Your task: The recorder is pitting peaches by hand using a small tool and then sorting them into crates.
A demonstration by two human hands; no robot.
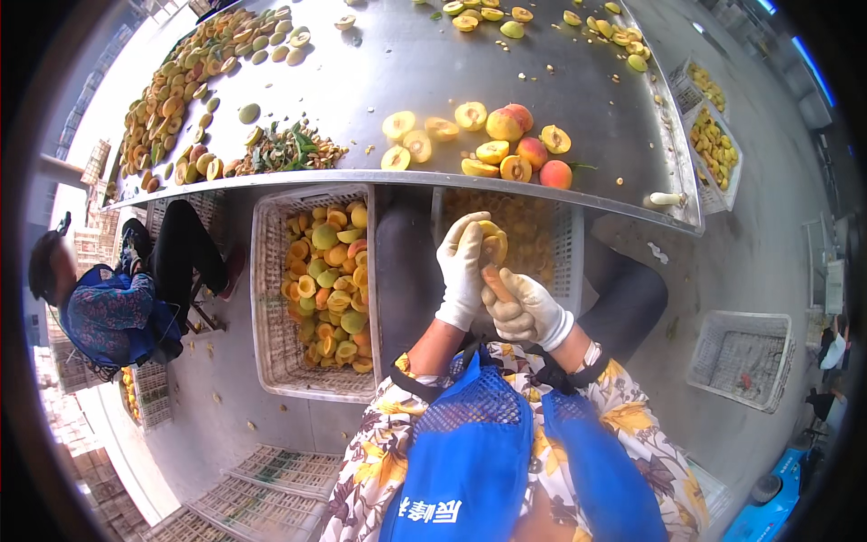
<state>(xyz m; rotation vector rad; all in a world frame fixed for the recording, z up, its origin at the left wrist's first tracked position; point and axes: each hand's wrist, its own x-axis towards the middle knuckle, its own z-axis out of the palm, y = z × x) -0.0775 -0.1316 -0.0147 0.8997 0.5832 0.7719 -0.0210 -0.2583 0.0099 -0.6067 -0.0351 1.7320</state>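
Note:
My left hand (pixel 462 271), in a white glove, grips a yellow peach half (pixel 494 240) with its cut face turned towards my right. In my right hand (pixel 532 310), also gloved, is the orange-brown handle of a small tool (pixel 498 283); its working end meets the fruit and is hidden there. Both hands are over my lap, in front of the metal table's edge. Beneath the table, just beyond my hands, a crate (pixel 567 251) holds many yellow fruit pieces. Left of my leg stands a white plastic crate (pixel 271 366) with hollowed peach halves (pixel 339 284).
On the metal table (pixel 433 74) lie whole peaches and halves (pixel 515 142), a heap of pits and leaves (pixel 291 149) and a long fruit pile (pixel 169 101). A seated co-worker (pixel 115 305) is at left. Another crate (pixel 742 359) stands on the floor at right.

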